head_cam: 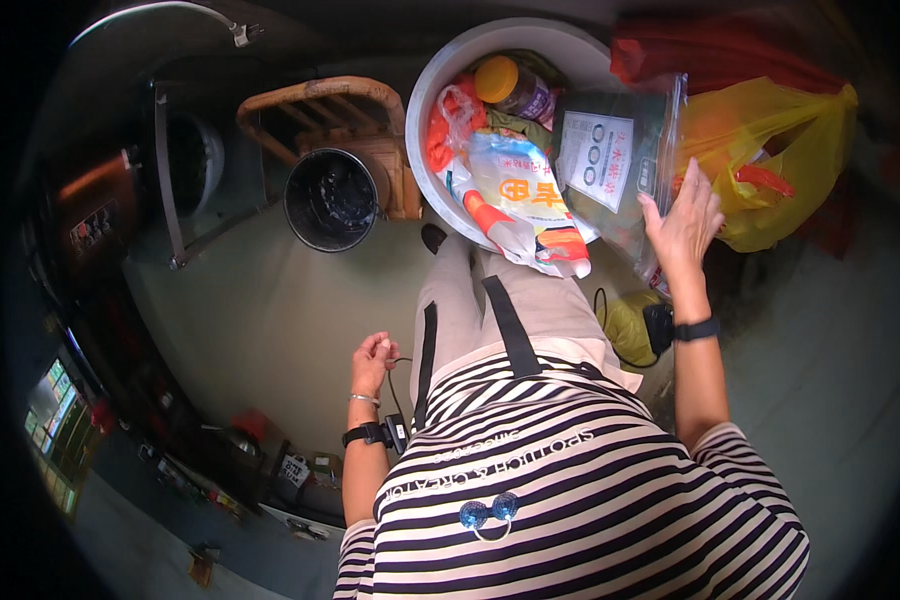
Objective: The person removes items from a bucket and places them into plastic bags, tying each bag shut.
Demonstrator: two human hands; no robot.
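Note:
My right hand [686,217], fingers apart, is at the right edge of a clear zip bag [656,180] with a printed label; whether it touches the bag is unclear. The bag lies over the rim of a large round pale tub [439,67]. In the tub are a jar with a yellow lid [496,79], an orange-red plastic bag [442,135] and a white printed plastic sack [510,180] hanging over the near rim. My left hand [373,356] is low beside my thigh with its fingers curled; a thin dark cable runs close to it, and a hold on it cannot be made out.
A yellow plastic bag [780,165] and red bags [720,56] stand right of the tub. On the left are a bamboo chair [330,90], a dark metal bucket [371,176] and a metal frame [169,180]. A yellow-green bag [630,322] lies near my right forearm.

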